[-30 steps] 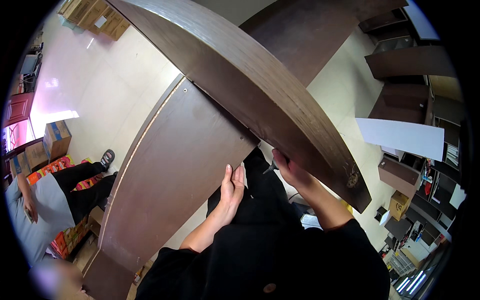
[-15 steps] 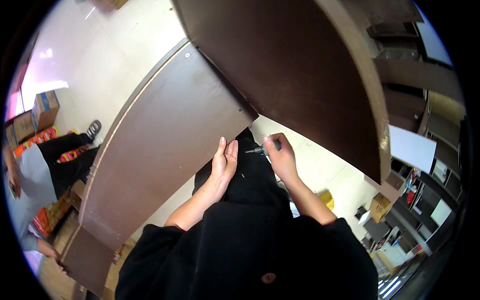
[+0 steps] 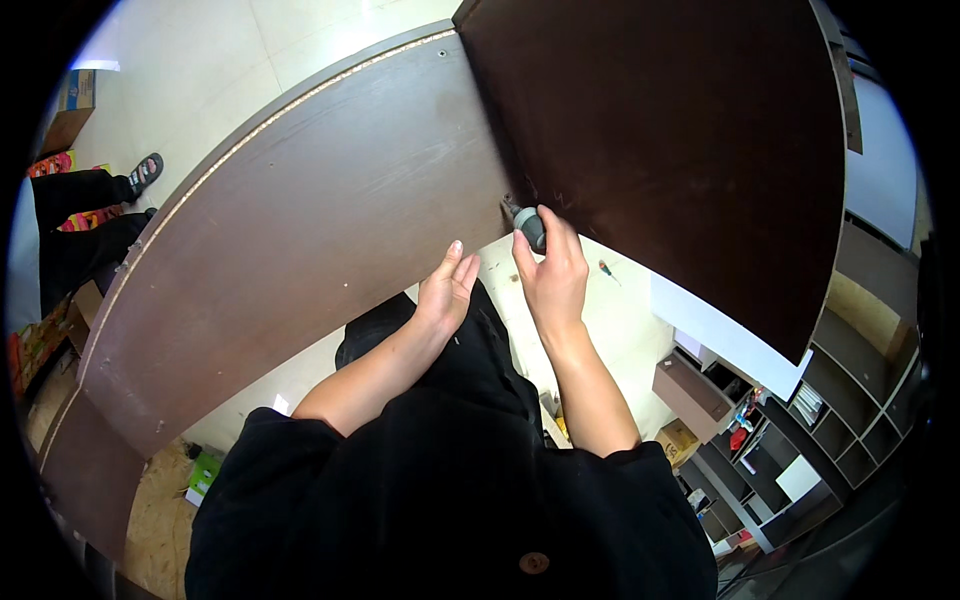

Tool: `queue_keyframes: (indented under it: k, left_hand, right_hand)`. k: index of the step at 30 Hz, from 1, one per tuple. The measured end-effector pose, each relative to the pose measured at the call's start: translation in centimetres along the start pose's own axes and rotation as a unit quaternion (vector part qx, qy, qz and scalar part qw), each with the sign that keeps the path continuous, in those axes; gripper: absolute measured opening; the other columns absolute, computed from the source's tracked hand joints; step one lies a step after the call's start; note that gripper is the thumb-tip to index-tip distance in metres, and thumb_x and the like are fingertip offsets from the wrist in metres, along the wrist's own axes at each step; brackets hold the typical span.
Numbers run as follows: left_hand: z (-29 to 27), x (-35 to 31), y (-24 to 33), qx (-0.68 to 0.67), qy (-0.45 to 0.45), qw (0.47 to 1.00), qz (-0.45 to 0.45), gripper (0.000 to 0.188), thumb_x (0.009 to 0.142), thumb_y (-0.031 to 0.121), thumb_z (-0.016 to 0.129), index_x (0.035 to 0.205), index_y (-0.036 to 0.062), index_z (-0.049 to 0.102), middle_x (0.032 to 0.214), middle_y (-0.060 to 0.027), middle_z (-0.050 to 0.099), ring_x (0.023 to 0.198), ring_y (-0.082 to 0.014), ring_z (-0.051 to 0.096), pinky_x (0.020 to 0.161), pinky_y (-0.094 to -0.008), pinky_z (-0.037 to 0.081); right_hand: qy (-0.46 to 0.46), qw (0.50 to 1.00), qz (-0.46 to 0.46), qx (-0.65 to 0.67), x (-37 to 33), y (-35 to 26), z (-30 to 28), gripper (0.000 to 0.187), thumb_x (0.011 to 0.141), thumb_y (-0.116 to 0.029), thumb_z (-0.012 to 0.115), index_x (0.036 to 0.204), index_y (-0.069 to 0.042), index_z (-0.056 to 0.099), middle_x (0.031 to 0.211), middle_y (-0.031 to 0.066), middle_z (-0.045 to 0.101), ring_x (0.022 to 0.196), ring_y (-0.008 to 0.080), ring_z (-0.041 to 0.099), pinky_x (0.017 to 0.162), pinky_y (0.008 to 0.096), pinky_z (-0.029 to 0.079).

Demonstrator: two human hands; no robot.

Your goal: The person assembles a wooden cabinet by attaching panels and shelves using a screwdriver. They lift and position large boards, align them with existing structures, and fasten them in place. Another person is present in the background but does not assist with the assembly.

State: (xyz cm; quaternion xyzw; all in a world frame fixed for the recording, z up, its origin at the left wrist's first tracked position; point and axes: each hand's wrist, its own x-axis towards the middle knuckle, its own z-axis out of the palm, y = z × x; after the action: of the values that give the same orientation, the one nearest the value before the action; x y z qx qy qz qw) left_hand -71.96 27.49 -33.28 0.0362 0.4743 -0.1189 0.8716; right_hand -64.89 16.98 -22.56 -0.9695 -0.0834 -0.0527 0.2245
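My right hand [image 3: 556,275] is closed round the grey handle of a short screwdriver [image 3: 531,231]. The screwdriver's tip points at a screw [image 3: 507,198] in the dark brown curved panel [image 3: 300,230], close to where it meets a second dark panel [image 3: 660,160]. Whether the tip sits in the screw head is too small to make out. My left hand [image 3: 447,288] is open beside the curved panel's near edge, fingers stretched, nothing in it. Another screw [image 3: 442,53] shows at the panel's far corner.
A person's sandalled foot [image 3: 146,174] and dark-trousered legs are at the far left, past the curved panel. A cardboard box [image 3: 70,110] stands behind them. On the floor to the right lies a small screwdriver-like tool [image 3: 607,269]. Dark shelving [image 3: 850,400] fills the right side.
My right hand has carried the screwdriver away from my lap, up to the joint between the panels. My left hand stays open near the panel edge. The view has shifted.
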Motion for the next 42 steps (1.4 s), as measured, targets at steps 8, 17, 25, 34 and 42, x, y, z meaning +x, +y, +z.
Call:
queue_keyframes:
  k: [8, 17, 25, 34, 42]
  left_hand:
    - [-0.1, 0.0, -0.1, -0.005, 0.002, 1.0, 0.005, 0.051, 0.085, 0.011, 0.066, 0.126, 0.0005, 0.037, 0.124, -0.0099, 0.044, 0.117, -0.0253, 0.046, 0.107, -0.0383, 0.038]
    - [-0.3, 0.1, -0.1, -0.009, -0.001, 1.0, -0.008, 0.042, 0.087, 0.013, 0.064, 0.121, 0.0032, 0.04, 0.118, -0.0069, 0.047, 0.115, -0.0218, 0.048, 0.106, -0.0349, 0.038]
    - [-0.3, 0.1, 0.0, -0.022, 0.002, 1.0, -0.016, 0.046, 0.087, 0.012, 0.064, 0.123, 0.0021, 0.039, 0.119, -0.0081, 0.046, 0.117, -0.0222, 0.046, 0.107, -0.0352, 0.037]
    - [0.2, -0.4, 0.2, -0.029, 0.0, 1.0, -0.011, 0.046, 0.086, 0.011, 0.065, 0.123, 0.0015, 0.04, 0.118, -0.0094, 0.048, 0.115, -0.0226, 0.048, 0.107, -0.0362, 0.038]
    - [-0.1, 0.0, -0.1, -0.032, 0.004, 0.999, -0.019, 0.048, 0.087, 0.012, 0.064, 0.125, 0.0032, 0.038, 0.121, -0.0098, 0.047, 0.117, -0.0253, 0.046, 0.107, -0.0368, 0.038]
  right_hand:
    - [-0.026, 0.998, 0.0, -0.049, 0.6, 1.0, 0.7, 0.034, 0.079, -0.013, 0.067, 0.107, 0.002, 0.057, 0.094, 0.0207, 0.061, 0.078, 0.0368, 0.063, 0.065, 0.0392, 0.054]
    - [-0.099, 0.992, 0.022, -0.074, 2.3, -0.2, -0.1, 0.032, 0.079, -0.015, 0.067, 0.103, 0.005, 0.06, 0.086, 0.0239, 0.062, 0.077, 0.039, 0.063, 0.068, 0.0403, 0.052]
    - [-0.15, 0.976, -0.02, -0.157, 4.0, -0.5, 0.2, 0.027, 0.081, -0.021, 0.066, 0.083, 0.001, 0.051, 0.078, 0.0227, 0.058, 0.065, 0.0393, 0.061, 0.056, 0.044, 0.052]
    - [-0.249, 0.938, -0.177, -0.16, 5.1, -0.5, -1.0, 0.03, 0.076, -0.002, 0.064, 0.106, -0.002, 0.057, 0.102, 0.0134, 0.058, 0.088, 0.032, 0.06, 0.074, 0.0385, 0.051]
    - [-0.221, 0.929, -0.262, -0.138, 5.3, 0.8, -0.8, 0.035, 0.08, -0.001, 0.052, 0.114, -0.003, 0.053, 0.114, 0.0118, 0.054, 0.096, 0.0293, 0.057, 0.078, 0.0352, 0.051]
